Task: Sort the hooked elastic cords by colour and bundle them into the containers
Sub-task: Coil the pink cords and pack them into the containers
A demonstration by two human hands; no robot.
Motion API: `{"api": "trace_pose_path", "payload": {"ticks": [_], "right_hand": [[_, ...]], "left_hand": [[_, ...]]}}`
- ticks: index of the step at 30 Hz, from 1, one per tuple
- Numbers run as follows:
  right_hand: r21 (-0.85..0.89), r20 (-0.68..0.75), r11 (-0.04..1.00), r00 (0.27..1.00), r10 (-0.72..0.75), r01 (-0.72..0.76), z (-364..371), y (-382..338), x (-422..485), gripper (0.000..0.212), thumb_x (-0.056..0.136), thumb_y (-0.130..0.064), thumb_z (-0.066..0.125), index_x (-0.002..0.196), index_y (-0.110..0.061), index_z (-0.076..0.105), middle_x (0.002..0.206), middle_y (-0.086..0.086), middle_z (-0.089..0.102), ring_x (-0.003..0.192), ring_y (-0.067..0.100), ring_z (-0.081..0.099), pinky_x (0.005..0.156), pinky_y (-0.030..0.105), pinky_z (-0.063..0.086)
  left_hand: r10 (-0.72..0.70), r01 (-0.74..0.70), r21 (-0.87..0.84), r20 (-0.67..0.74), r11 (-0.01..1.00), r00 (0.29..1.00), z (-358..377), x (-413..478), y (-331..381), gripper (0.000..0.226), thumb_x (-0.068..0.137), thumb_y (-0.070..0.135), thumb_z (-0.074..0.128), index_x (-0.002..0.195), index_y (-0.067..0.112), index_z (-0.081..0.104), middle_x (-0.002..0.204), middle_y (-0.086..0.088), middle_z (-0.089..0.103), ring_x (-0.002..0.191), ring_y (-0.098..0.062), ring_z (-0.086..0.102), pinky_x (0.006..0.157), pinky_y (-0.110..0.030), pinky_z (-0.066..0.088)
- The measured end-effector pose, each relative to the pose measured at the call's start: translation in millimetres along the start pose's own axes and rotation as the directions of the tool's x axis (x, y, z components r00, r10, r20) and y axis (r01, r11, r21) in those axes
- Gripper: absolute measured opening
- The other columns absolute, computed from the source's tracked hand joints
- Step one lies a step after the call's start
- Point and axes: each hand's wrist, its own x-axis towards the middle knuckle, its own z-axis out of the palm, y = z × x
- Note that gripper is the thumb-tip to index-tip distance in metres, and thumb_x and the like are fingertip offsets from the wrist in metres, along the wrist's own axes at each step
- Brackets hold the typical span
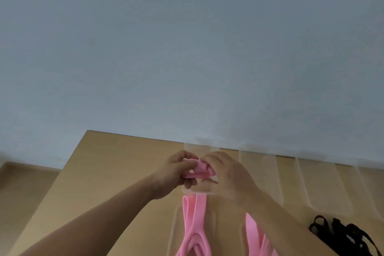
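Open room over the left of the surface (pixel 99 172) -- a hand passes freely there; clear containers (pixel 257 164) line the back right, against the wall (pixel 187 48); pink cords (pixel 195 220) trail down the centre; black cords (pixel 340 235) crowd the near right.

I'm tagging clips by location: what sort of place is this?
Probably a plain indoor room, perhaps a home workspace: a light wooden table against a bare pale wall, with clear containers lined up on it.
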Motion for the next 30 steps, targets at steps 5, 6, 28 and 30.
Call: {"api": "trace_pose_path", "payload": {"ticks": [5, 6, 28, 30], "right_hand": [[-0.073, -0.100, 0.997, 0.995, -0.022, 0.014, 17.8, 18.0, 19.6, 0.024, 0.075, -0.034, 0.061, 0.093, -0.019, 0.066, 0.084, -0.008, 0.065, 0.077, 0.015, 0.060, 0.071, 0.024, 0.048], [-0.086, -0.110, 0.996, 0.994, -0.007, -0.002, 20.1, 23.0, 22.8, 0.023, 0.074, -0.035, 0.063, 0.092, -0.020, 0.067, 0.082, -0.009, 0.065, 0.076, 0.015, 0.059, 0.070, 0.024, 0.046], [-0.499, 0.071, 0.860, 0.985, 0.160, -0.104, 58.1, 49.3, 63.0, 0.020, 0.061, -0.021, 0.082, 0.075, -0.015, 0.069, 0.079, 0.005, 0.057, 0.081, 0.030, 0.052, 0.070, 0.038, 0.042], [-0.512, 0.076, 0.852, 0.981, 0.176, -0.113, 59.1, 47.6, 61.8, 0.021, 0.061, -0.020, 0.082, 0.076, -0.014, 0.068, 0.080, 0.007, 0.054, 0.080, 0.030, 0.052, 0.067, 0.038, 0.045]], "left_hand": [[0.021, -0.009, 0.169, -0.069, 0.986, 0.997, -3.8, 23.5, -2.6, 0.022, 0.099, 0.019, 0.052, 0.115, 0.003, 0.052, 0.092, -0.016, 0.064, 0.066, -0.022, 0.061, 0.059, -0.031, 0.047], [0.074, -0.041, 0.345, -0.084, 0.938, 0.994, -4.6, 28.9, -3.7, 0.024, 0.099, 0.025, 0.052, 0.117, 0.009, 0.054, 0.099, -0.012, 0.065, 0.073, -0.019, 0.062, 0.064, -0.028, 0.048], [0.590, -0.229, 0.927, 0.011, 0.297, 0.807, -23.0, 66.4, -40.0, 0.038, 0.076, 0.026, 0.039, 0.113, 0.018, 0.043, 0.092, -0.009, 0.060, 0.080, -0.025, 0.057, 0.058, -0.032, 0.053], [0.575, -0.215, 0.937, 0.018, 0.277, 0.818, -24.3, 65.9, -39.0, 0.039, 0.075, 0.026, 0.040, 0.113, 0.019, 0.043, 0.092, -0.008, 0.061, 0.077, -0.028, 0.061, 0.058, -0.032, 0.053]]}}
